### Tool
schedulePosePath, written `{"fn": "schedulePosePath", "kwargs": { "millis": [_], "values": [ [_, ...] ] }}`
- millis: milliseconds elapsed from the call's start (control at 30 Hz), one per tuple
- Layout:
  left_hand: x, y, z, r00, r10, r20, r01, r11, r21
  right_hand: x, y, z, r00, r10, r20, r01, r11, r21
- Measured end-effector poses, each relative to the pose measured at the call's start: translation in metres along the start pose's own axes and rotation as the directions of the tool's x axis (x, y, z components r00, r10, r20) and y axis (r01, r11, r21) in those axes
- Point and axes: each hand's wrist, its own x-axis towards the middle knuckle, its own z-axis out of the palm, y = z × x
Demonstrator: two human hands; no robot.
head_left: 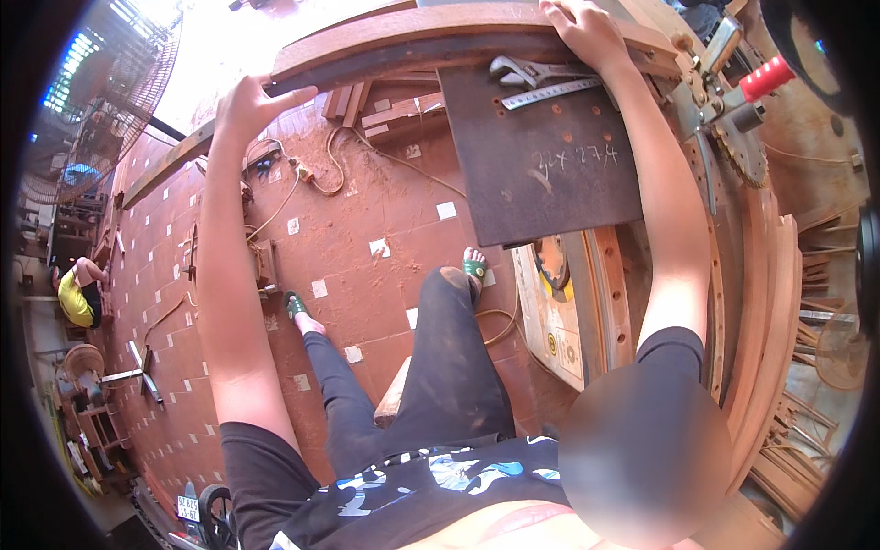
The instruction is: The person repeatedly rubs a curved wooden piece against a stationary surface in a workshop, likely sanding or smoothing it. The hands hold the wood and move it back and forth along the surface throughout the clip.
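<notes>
One splayed left hand meets a wooden beam the right hand clasps, near a panel bearing handwritten figures.

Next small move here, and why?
Probably have the right hand slide the adjustable wrench and metal ruler farther from the curved wooden piece. Both tools lie loose on the dark plate, close to the wood's near side and beside that hand, so they might get knocked if the wood shifts.

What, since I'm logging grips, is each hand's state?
Left hand: open, at one end of the wooden beam.
Right hand: on the wooden beam; grip unclear.
</notes>
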Motion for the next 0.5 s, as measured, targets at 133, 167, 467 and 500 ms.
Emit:
{"fn": "schedulePosePath", "kwargs": {
  "millis": [133, 167, 467, 500],
  "values": [
    [0.007, 0.001, -0.004, 0.999, -0.037, 0.019, 0.037, 0.999, 0.033, 0.002, 0.001, -0.004, 1.0, 0.011, -0.004, -0.011, 0.999, 0.03],
    [0.006, -0.004, -0.004, 1.0, -0.022, -0.013, 0.023, 0.999, 0.023, 0.004, -0.005, -0.004, 1.0, 0.01, 0.003, -0.011, 0.999, 0.036],
    [0.005, 0.011, -0.004, 1.0, 0.007, 0.023, -0.005, 0.997, -0.081, 0.01, 0.007, -0.003, 1.0, 0.015, 0.009, -0.016, 0.998, 0.054],
    [0.004, 0.006, -0.005, 1.0, 0.014, 0.0, -0.014, 0.998, -0.064, 0.009, 0.005, -0.004, 1.0, 0.025, 0.013, -0.026, 0.998, 0.059]
  ]
}}
